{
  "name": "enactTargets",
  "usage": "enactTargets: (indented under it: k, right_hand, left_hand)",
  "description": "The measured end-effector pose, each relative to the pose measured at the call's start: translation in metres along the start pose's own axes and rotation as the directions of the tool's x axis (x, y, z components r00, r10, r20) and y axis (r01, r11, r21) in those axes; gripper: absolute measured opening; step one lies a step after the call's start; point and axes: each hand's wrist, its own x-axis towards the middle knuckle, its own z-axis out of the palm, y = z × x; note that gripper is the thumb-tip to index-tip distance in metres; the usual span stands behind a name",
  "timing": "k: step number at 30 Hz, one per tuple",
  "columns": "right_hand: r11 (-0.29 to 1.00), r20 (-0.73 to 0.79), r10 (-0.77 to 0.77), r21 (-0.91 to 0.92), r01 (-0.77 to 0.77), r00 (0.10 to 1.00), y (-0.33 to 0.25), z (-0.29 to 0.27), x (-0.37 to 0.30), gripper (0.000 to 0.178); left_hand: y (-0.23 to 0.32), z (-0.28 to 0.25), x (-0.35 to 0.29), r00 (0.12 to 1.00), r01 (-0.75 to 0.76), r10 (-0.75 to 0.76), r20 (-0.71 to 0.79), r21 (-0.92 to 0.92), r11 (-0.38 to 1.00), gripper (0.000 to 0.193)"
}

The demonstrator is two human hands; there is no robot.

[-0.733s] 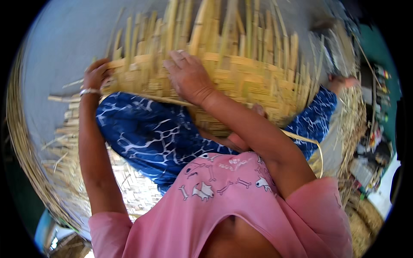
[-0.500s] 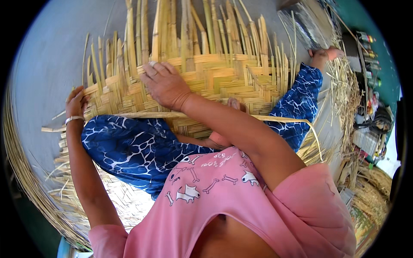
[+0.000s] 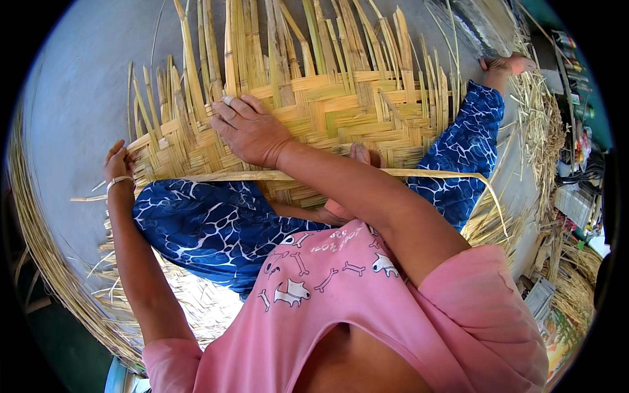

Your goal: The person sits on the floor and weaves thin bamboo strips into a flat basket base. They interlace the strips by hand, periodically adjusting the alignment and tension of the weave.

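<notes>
A partly woven mat (image 3: pixel 367 124) of flat, yellow-tan split cane or bamboo strips lies across my legs and the floor. Its loose upright strips (image 3: pixel 249 46) fan out past the far edge. My left hand (image 3: pixel 119 162), a bangle on its wrist, is closed at the mat's left end, fingertips pinching a crosswise strip (image 3: pixel 137 142) there. On the weave, left of the middle, my right hand (image 3: pixel 252 133) rests palm down, fingers laid over the strips near the far edge. A long loose strip (image 3: pixel 216 175) runs across my legs, passing under my right forearm.
My legs in blue patterned trousers (image 3: pixel 196 216) frame the mat, one foot reaching far right. Long strips (image 3: pixel 49 245) lie curved along the left, on the grey floor (image 3: pixel 78 105). Straw-like scraps (image 3: pixel 534 124) are heaped at right, beside assorted household items. Pale woven work (image 3: pixel 206 301) lies beneath me.
The view has shifted slightly, so the scene sits a little differently. Both hands keep nearly the same places on the mat, with the right still resting on the weave.
</notes>
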Motion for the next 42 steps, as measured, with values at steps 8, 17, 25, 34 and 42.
enactTargets:
  k: [8, 17, 25, 34, 42]
  right_hand:
    - [1.000, 0.031, 0.005, -0.008, -0.005, 1.000, 0.000, -0.002, 0.000, 0.044]
    - [1.000, -0.009, -0.006, 0.014, 0.006, 1.000, -0.001, -0.001, 0.001, 0.038]
    - [0.996, -0.024, 0.044, 0.085, -0.041, 0.999, 0.018, -0.016, 0.006, 0.038]
    - [0.678, 0.044, 0.717, 0.187, -0.711, 0.696, 0.169, -0.093, -0.015, 0.049]
    - [0.530, 0.392, 0.693, 0.292, -0.796, 0.605, 0.225, -0.106, -0.018, 0.027]
  left_hand:
    - [0.000, 0.000, 0.005, 0.996, 0.008, -0.009, -0.087, -0.004, 1.000, 0.027]
    - [0.002, -0.003, 0.012, 0.986, 0.064, -0.065, -0.153, -0.010, 0.998, 0.033]
    - [-0.013, -0.018, 0.028, 0.993, 0.092, -0.089, -0.074, 0.038, 0.995, 0.032]
    - [-0.016, -0.012, 0.018, 0.996, 0.085, -0.086, -0.012, -0.040, 0.996, 0.025]
    - [-0.015, -0.012, 0.011, 0.998, 0.066, -0.066, 0.003, -0.059, 0.996, 0.025]
